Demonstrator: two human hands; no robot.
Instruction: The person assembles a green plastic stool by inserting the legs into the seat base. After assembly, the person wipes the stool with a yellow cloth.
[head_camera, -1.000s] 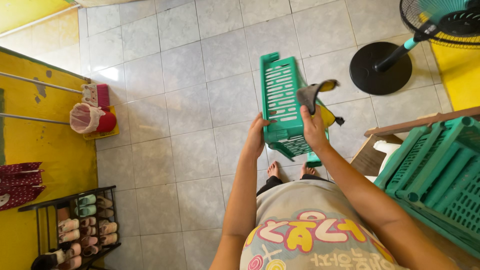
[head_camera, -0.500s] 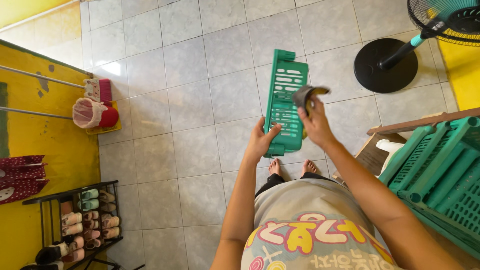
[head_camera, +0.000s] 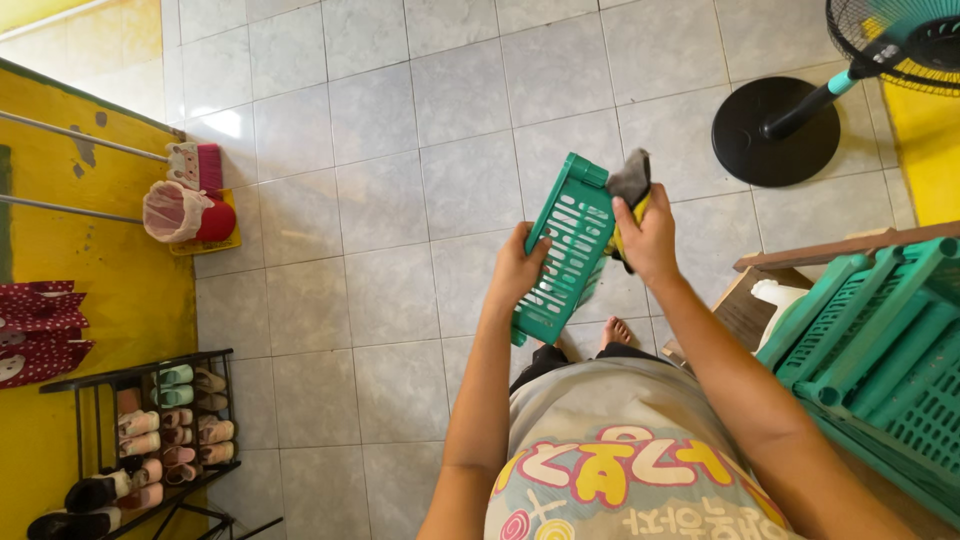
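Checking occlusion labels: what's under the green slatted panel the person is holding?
Under the green slatted panel: grey floor tiles and one bare foot near its lower end. The left hand grips one long edge; the right hand presses a cloth against the other. The tile directly behind is covered.

Fan (head_camera: 905, 45): head cut off by top and right edges, only part of the cage shows.

Stacked green crates (head_camera: 880, 350): run off the right and bottom edges, count can't be told.

Shoe rack (head_camera: 150, 440): bottom cut by the frame, lowest shoes only partly in view, pairs too small to sort.

Green panel (head_camera: 572, 245): near edge hidden behind left hand (head_camera: 518, 268), its far edge behind right hand (head_camera: 650, 235).

Cloth (head_camera: 630, 185) in the right grip: mostly covered by fingers (yellow bit under it, can't tell what).

Feet below: one foot (head_camera: 616, 332) shows, the other is hidden by the shirt.

White thing (head_camera: 780, 298) by the wooden bench (head_camera: 850, 245): half hidden, unclear.
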